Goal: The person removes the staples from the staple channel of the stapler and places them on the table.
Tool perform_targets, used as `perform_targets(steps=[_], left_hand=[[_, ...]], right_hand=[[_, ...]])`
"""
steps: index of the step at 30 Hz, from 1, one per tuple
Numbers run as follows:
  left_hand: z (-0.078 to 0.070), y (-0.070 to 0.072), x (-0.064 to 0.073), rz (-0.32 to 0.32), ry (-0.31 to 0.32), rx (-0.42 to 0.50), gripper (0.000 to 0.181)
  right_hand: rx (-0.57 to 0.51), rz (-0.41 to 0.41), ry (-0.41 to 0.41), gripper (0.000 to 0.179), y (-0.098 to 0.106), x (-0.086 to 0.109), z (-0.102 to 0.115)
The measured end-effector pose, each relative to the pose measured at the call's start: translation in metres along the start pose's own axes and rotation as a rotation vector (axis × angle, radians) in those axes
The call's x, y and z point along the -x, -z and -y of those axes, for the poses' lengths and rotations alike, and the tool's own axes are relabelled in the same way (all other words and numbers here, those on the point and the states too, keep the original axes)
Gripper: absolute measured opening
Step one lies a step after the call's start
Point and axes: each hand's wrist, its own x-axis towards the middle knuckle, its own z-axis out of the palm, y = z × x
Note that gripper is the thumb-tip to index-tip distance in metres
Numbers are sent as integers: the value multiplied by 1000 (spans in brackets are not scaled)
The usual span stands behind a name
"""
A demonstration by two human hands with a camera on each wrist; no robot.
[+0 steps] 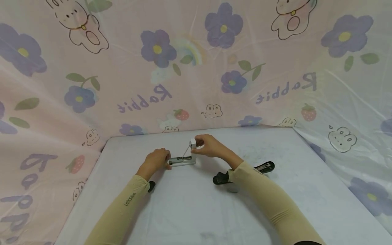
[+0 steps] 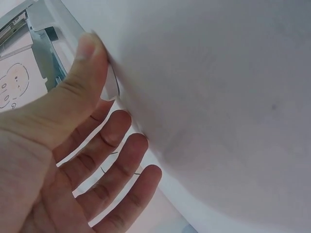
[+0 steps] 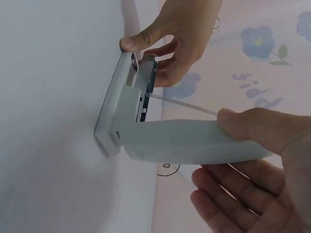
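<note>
A white stapler stands with its top arm swung up at about a right angle to the base. My left hand grips the far end of the base, its thumb on the near side and fingers around the other. Pinched between the thumb and fingers of my right hand is the raised arm's upper end. A thin rod slants between the arm and the metal staple tray.
Partly hidden by the right forearm, a black stapler lies on the white table. A small grey block sits beside that forearm. Behind the table hangs a patterned cloth.
</note>
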Motion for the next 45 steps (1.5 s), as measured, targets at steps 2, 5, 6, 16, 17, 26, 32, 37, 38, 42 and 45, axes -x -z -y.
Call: perform_targets(steps=[2, 5, 6, 16, 17, 26, 32, 37, 38, 42, 45], left_hand=[[0, 0, 0, -4, -2, 2, 39], [-1, -1, -1, -5, -2, 4, 38], [-1, -1, -2, -5, -3, 5, 38], [2, -1, -1, -11, 17, 8, 41], [2, -1, -1, -10, 14, 10, 40], [-3, 1, 2, -11, 4, 19, 36], [-3, 2, 2, -9, 11, 11, 36], [-2, 1, 2, -1, 13, 6, 35], [-2, 2, 2, -1, 14, 9, 35], [-3, 1, 2, -4, 11, 17, 36], [-2, 1, 3, 0, 8, 18, 37]], right_hand=[[-13, -3, 3, 22, 2, 2, -2], [-15, -8, 5, 22, 4, 5, -5], [-15, -10, 5, 22, 5, 6, -6], [-19, -17, -7, 20, 11, 12, -17], [-23, -15, -6, 19, 11, 13, -18], [-37, -14, -4, 21, 14, 20, -23], [-29, -11, -69, 28, 17, 21, -28], [-23, -3, -89, 29, 18, 24, -30], [-21, -2, -89, 28, 18, 24, -31], [6, -3, -94, 26, 18, 26, -34], [47, 8, -102, 25, 16, 28, -38]])
